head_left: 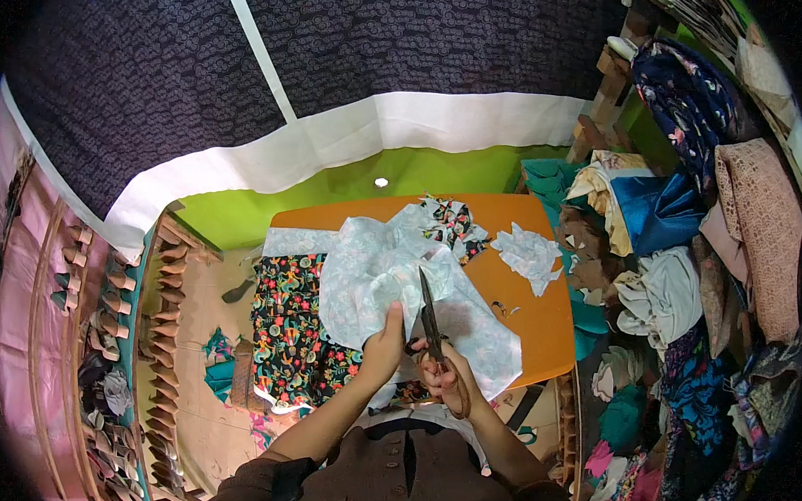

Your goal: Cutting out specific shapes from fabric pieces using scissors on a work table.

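My right hand point(449, 380) is wrapped round the handles of a pair of dark scissors point(431, 320). Their blades point away from me and lie over a pale, faintly patterned cloth point(355, 266). My left hand point(383, 348) grips the near part of this cloth just left of the scissors, thumb on top; its other fingers are mostly hidden. Under the pale cloth, a black floral fabric point(290, 322) spreads over the left side of the table and hangs at its near edge. Pale cut scraps point(528, 257) lie to the right, and a bunched piece of floral fabric point(452, 221) sits at the back.
The orange table point(542, 326) stands before a green wall point(341, 179) with a dark patterned curtain point(412, 47) above. Piled fabrics point(657, 296) crowd the right side. At left are racks of shoe-shaped forms point(167, 356), and scraps point(219, 377) lie on the floor.
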A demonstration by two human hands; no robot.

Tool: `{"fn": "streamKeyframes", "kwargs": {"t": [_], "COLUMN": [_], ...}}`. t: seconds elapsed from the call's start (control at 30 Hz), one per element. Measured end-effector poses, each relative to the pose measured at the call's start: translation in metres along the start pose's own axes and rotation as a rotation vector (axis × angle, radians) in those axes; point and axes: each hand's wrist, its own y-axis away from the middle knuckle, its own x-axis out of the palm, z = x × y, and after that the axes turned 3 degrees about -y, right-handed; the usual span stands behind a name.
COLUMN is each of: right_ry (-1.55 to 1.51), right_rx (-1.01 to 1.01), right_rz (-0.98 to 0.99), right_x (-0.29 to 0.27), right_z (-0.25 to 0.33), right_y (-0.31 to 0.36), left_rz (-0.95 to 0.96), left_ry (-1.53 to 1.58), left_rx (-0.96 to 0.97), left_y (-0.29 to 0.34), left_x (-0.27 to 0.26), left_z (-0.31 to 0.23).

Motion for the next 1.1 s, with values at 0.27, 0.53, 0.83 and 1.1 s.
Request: {"fn": "streamKeyframes", "kwargs": {"t": [0.27, 0.53, 0.83, 1.1], "right_ry": [0.092, 0.156, 0.087, 0.137], "right_rx": [-0.074, -0.12, -0.212, -0.293], "right_rz": [-0.032, 0.016, 0.107, 0.085], "right_x": [0.005, 0.005, 0.002, 0.004], "right_z": [-0.007, -0.013, -0.018, -0.009], "right_y": [0.003, 0.0, -0.005, -0.003], "left_rz": [-0.112, -0.097, -0.007, -0.006], "left_ry": [0.179, 0.299, 0.258, 0.161], "left_rx": [0.069, 0.252, 0.119, 0.154], "left_y": [-0.003, -0.005, 0.013, 0.002], "left_x": [0.005, 0.011, 0.005, 0.008], "left_z": [-0.016, -0.005, -0.03, -0.015]}}
